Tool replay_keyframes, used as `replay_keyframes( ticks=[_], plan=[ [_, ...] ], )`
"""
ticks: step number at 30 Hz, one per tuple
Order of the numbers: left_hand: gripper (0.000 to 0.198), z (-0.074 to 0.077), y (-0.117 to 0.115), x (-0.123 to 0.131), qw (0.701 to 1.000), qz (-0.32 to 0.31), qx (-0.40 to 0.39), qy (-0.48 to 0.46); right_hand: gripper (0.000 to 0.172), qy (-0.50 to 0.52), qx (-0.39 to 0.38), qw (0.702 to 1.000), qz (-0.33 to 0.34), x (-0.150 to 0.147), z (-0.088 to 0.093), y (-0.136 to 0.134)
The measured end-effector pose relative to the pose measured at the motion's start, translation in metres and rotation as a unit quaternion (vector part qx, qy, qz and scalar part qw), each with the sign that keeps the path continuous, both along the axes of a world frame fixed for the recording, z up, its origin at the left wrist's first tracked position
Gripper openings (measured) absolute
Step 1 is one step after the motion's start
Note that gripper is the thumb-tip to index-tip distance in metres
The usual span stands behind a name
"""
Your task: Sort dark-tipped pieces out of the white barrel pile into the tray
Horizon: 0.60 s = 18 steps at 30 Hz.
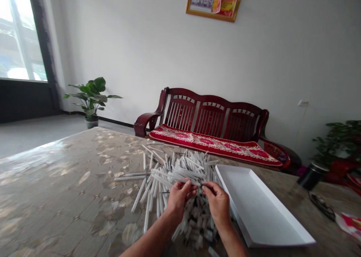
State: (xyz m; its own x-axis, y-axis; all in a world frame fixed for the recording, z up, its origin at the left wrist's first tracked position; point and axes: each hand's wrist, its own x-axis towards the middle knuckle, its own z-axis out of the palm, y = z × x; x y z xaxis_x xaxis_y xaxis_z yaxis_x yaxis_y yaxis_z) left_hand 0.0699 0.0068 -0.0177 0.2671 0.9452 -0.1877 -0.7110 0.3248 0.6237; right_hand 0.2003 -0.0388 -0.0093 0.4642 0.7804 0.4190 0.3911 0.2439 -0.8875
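Observation:
A heap of several white plastic tubes (166, 178) lies crisscrossed on the tabletop, some with dark ends. My left hand (177, 200) and my right hand (217, 202) are held over the heap, close together. Both pinch one white tube (191, 181) lying crosswise between them. A thin dark tip (205, 184) shows at its end, by the right hand's fingers. My palms and wrists hide part of the heap below. Just to the right of my right hand lies a shallow white rectangular tray (282, 227), with nothing visible in it.
The table (56, 181) has a glossy patterned brown cover. On its right stand a black canister (311, 176), a dark cord or eyeglasses (321, 206) and red-and-white paper (349, 225). Beyond are a wooden bench (210, 114) with a red cushion and potted plants.

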Motion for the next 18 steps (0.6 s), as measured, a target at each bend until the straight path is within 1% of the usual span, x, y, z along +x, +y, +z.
replay_keyframes(
  ticks=[6, 13, 18],
  plan=[
    [0.024, -0.0005, -0.0001, -0.0001, 1.0, 0.007, 0.002, 0.002, 0.021, -0.002, 0.001, 1.0, -0.01, 0.0004, -0.0014, 0.0012],
    [0.031, -0.0001, -0.001, 0.0001, 1.0, 0.005, 0.014, 0.016, 0.02, -0.001, 0.003, 1.0, -0.011, -0.0007, -0.0036, 0.0018],
    [0.036, 0.0, -0.0027, 0.0002, 0.999, 0.006, 0.033, 0.028, 0.025, 0.024, 0.0, 1.0, -0.016, -0.0028, -0.0014, 0.0004]
  ],
)
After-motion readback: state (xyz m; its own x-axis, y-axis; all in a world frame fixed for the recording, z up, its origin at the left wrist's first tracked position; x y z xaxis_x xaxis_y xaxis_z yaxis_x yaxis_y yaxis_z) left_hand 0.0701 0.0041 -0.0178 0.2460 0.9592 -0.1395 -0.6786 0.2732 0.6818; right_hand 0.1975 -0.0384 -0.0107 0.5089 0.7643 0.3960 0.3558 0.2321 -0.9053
